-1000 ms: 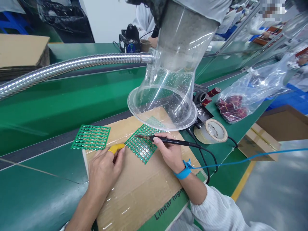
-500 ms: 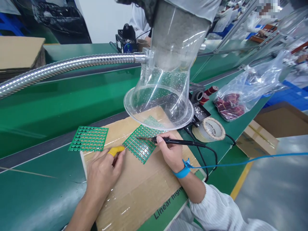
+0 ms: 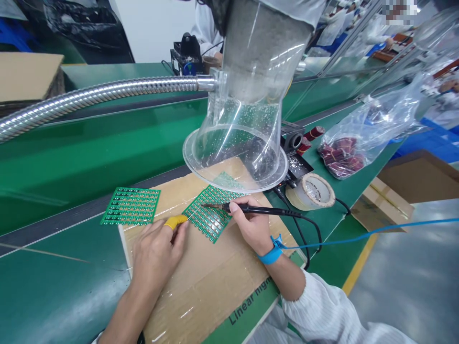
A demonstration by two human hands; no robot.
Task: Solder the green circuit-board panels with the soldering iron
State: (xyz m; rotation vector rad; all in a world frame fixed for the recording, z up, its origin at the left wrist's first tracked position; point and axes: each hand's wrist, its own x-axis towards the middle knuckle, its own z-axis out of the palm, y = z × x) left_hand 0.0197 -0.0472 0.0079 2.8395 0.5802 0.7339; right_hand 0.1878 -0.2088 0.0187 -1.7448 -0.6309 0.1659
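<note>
My right hand (image 3: 253,226) is closed around the black handle of a soldering iron (image 3: 247,208), and a blue wrist strap circles that wrist. The iron's tip is over a green circuit board panel (image 3: 210,217) with rows of small pads, lying slanted on the cardboard. At the panel's left corner is my left hand (image 3: 159,251), a yellow finger cot (image 3: 175,221) on its index finger. Its thumb and index finger pinch what looks like thin solder wire, which runs toward the iron's tip. A second board panel (image 3: 132,206) lies flat to the left.
A clear fume hood (image 3: 236,157) hangs over the panel's far part, with a metal hose (image 3: 107,93) leading left. To the right are a tape roll (image 3: 311,192), a soldering stand (image 3: 296,143) and a bag of red wire bundles (image 3: 344,155). Cardboard (image 3: 204,286) covers the work spot.
The iron's tip has shifted very slightly left over the panel. My left hand has edged a little toward the panel, and its pinch stays closed. The boards look unmoved.
</note>
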